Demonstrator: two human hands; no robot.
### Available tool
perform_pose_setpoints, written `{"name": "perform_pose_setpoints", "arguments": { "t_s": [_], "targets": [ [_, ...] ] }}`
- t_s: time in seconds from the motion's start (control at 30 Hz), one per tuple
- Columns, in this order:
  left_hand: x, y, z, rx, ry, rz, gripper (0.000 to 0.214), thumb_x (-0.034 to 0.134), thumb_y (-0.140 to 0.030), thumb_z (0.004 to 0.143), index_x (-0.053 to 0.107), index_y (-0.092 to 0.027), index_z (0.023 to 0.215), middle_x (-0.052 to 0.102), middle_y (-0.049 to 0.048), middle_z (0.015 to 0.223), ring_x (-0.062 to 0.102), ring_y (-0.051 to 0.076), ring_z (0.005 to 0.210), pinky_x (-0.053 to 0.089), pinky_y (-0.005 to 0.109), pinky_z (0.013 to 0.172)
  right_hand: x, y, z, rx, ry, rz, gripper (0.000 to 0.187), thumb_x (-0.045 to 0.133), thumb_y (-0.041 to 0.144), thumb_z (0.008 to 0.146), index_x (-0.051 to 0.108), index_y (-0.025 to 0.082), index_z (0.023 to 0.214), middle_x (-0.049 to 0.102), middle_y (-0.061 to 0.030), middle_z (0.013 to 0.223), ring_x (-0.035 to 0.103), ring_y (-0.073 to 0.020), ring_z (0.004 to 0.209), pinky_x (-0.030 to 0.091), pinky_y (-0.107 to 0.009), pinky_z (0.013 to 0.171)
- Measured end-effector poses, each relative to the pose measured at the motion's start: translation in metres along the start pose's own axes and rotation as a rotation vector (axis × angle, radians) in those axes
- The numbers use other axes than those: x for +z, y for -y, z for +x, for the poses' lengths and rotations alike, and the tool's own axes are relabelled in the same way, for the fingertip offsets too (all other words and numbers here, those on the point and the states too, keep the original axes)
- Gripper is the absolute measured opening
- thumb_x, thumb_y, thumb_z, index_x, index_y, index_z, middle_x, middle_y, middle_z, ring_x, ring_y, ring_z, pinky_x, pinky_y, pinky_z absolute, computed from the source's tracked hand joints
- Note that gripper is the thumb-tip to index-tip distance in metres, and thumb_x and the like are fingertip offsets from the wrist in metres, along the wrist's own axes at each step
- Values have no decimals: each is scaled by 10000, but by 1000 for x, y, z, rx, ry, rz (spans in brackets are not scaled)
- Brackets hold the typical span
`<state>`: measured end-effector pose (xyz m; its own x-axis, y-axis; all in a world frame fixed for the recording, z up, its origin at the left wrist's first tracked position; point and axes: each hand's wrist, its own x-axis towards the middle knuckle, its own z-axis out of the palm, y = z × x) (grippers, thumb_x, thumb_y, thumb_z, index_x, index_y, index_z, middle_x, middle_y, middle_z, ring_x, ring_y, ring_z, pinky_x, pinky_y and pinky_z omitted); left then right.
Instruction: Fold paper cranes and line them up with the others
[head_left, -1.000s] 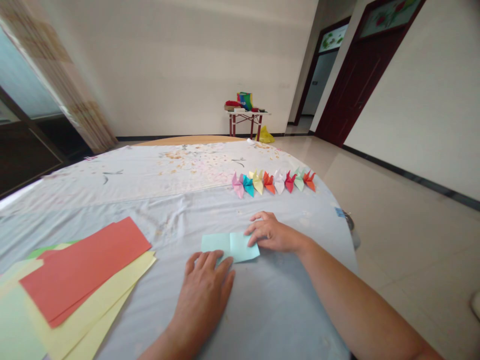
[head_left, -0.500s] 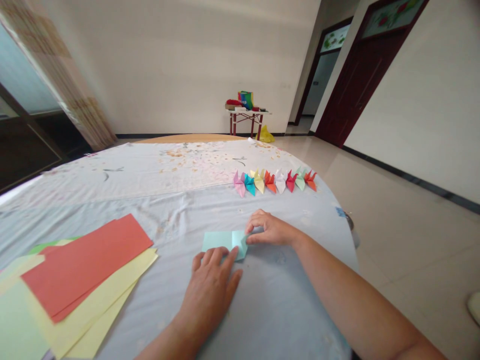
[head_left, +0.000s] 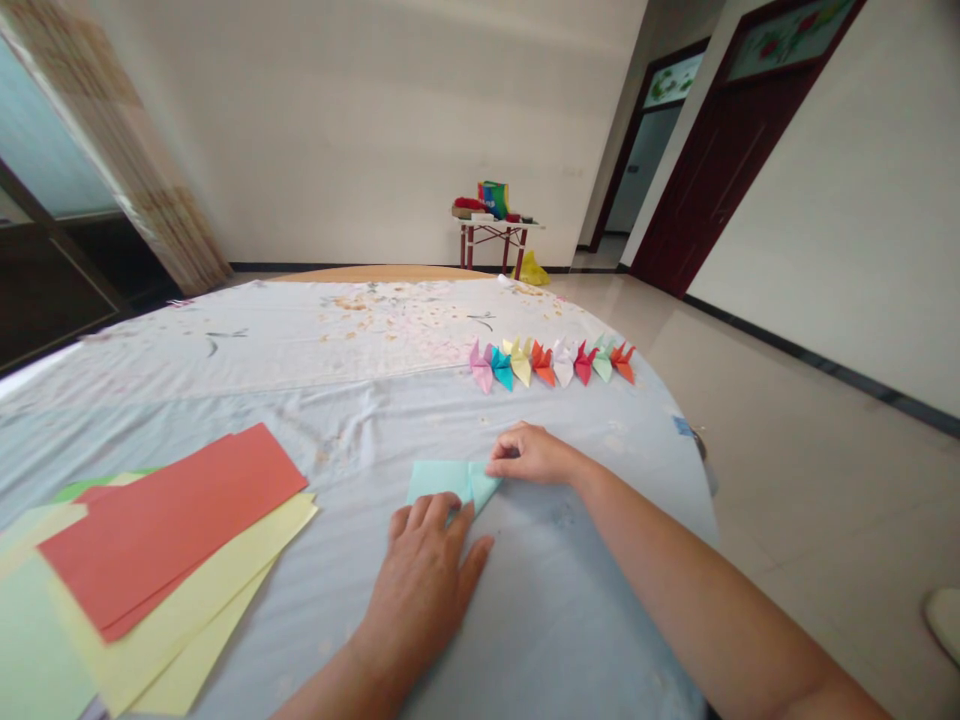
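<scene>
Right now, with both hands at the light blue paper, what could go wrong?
The light blue paper might slip and crease crookedly if the left hand, pressing its near edge, shifts. The right hand, at the folded side, could tug that fold out of line. A careless reach might knock the folded birds beyond.

Turquoise sheet (head_left: 435, 478): paper, matt, smooth, creased. Red sheets (head_left: 180, 530): paper, matt, smooth. Origami cranes (head_left: 543, 364): paper, matt, sharply folded. Worktop (head_left: 375, 272): wood-toned at the bare rim, otherwise covered by a tablecloth (head_left: 360, 430), matt, wrinkled. Floor (head_left: 810, 490): tile, glossy; light is reflected. Curtain (head_left: 135, 130): cloth, pleated. Bag (head_left: 533, 268): yellow plastic, crumpled.
</scene>
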<state>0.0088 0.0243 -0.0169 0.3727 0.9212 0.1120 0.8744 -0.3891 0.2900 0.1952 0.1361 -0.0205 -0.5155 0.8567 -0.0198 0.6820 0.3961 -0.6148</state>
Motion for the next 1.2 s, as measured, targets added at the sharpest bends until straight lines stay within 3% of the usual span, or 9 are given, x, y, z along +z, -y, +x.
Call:
{"name": "perform_pose_setpoints", "arguments": {
  "t_s": [0.17,0.43,1.2],
  "targets": [
    [3,0,-1,-14,-25,15,431,370,-404,865,471,-202,1233,592,96,1040,504,251,965,365,410,846,6,3,-2,8,-75,-90,190,626,378,716,682,197,730,657,-6,708,541,-171,788,368,-275,725],
    [5,-2,0,13,14,42,410,400,-399,852,487,-262,1229,573,89,1068,492,254,978,357,415,858,12,2,-3,9,-134,-110,186,616,386,722,669,208,714,635,-5,695,519,-180,800,321,-336,783],
    [2,-5,3,-1,73,124,398,395,-375,861,501,-246,1222,563,83,1117,478,253,1021,350,414,883,20,7,-5,37,-175,-215,212,610,420,725,636,216,776,645,1,776,476,-195,883,259,-364,832]
  ]
}}
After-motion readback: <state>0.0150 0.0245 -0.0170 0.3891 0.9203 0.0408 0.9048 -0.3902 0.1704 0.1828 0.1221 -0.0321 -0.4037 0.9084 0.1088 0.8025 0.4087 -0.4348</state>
